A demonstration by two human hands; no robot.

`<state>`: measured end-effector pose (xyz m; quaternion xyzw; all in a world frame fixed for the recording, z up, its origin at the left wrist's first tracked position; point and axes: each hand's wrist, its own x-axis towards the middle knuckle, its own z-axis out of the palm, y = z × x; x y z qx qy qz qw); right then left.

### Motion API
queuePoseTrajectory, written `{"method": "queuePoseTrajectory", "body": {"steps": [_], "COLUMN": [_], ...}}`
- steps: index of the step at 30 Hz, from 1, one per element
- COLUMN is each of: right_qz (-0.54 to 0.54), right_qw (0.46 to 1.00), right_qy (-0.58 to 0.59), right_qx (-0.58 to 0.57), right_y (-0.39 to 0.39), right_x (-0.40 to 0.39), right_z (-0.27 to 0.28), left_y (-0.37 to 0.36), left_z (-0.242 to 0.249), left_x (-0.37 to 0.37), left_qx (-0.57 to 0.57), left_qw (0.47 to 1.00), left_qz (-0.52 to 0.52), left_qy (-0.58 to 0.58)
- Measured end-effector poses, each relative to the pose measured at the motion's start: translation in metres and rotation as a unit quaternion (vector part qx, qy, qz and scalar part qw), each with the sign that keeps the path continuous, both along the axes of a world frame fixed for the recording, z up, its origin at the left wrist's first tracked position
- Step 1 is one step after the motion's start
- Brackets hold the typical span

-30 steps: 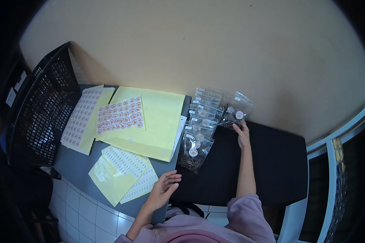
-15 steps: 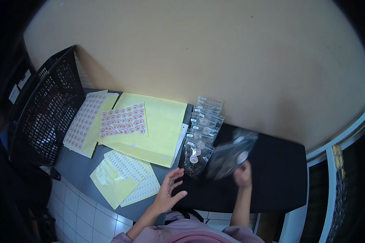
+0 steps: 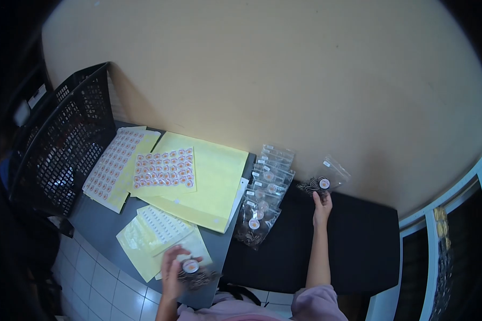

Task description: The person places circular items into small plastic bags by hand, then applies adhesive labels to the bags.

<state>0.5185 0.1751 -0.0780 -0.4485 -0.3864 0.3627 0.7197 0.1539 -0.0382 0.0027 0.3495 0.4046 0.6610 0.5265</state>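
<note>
My right hand (image 3: 322,209) is stretched out to the back of the black surface, its fingers at the lower edge of a clear zip bag (image 3: 334,174). Dark coiled strands and a round sticker show in that bag. Low over the label sheets (image 3: 163,224), my left hand (image 3: 172,270) is closed around another clear bag (image 3: 198,277), partly blurred, with a round sticker and dark strands. Between the hands lies an overlapping row of similar zip bags (image 3: 262,206), with small white labels at their tops and round stickers lower down.
Sheets of round orange-and-white stickers (image 3: 165,170) lie on yellow backing paper (image 3: 219,182) on the grey table (image 3: 144,209). A black mesh basket (image 3: 69,144) leans at the left. Behind the tables rises a beige wall (image 3: 251,80).
My right hand has moved up and away with a bag to the back of the black surface. My left hand, formerly empty, has moved left and now holds a bag.
</note>
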Motion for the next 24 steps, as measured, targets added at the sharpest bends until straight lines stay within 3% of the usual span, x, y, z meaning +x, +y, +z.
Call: {"method": "queuePoseTrajectory", "body": {"steps": [5,7,10,13,17,18,21,24], "right_qz": [0.033,0.042,0.051,-0.069,-0.141,-0.139,-0.291,-0.326], "right_qw": [0.998,0.998,0.993,0.967,0.936,0.936,0.888,0.906], "right_qy": [-0.006,0.008,-0.072,-0.202,-0.290,-0.293,-0.340,-0.267], "right_qx": [-0.043,-0.040,-0.084,-0.138,-0.140,-0.139,-0.102,-0.042], "right_y": [0.055,0.062,0.072,0.069,0.070,0.062,0.032,-0.019], "right_x": [0.001,-0.004,-0.004,-0.010,-0.007,-0.006,-0.014,-0.056], "right_z": [-0.040,-0.044,-0.046,-0.046,-0.056,-0.047,-0.030,0.014], "left_y": [-0.025,-0.035,-0.049,-0.059,-0.055,-0.054,-0.046,-0.038], "left_z": [-0.003,0.001,0.000,-0.008,-0.024,-0.026,-0.023,-0.019], "left_x": [-0.049,-0.064,-0.086,-0.111,-0.135,-0.144,-0.168,-0.201], "left_qx": [-0.001,-0.008,-0.010,0.009,0.022,0.019,0.011,-0.001], "left_qw": [0.992,0.972,0.956,0.953,0.952,0.952,0.954,0.957], "left_qz": [0.118,0.231,0.291,0.300,0.301,0.300,0.293,0.286], "left_qy": [0.051,0.039,0.024,0.047,0.051,0.052,0.063,0.042]}}
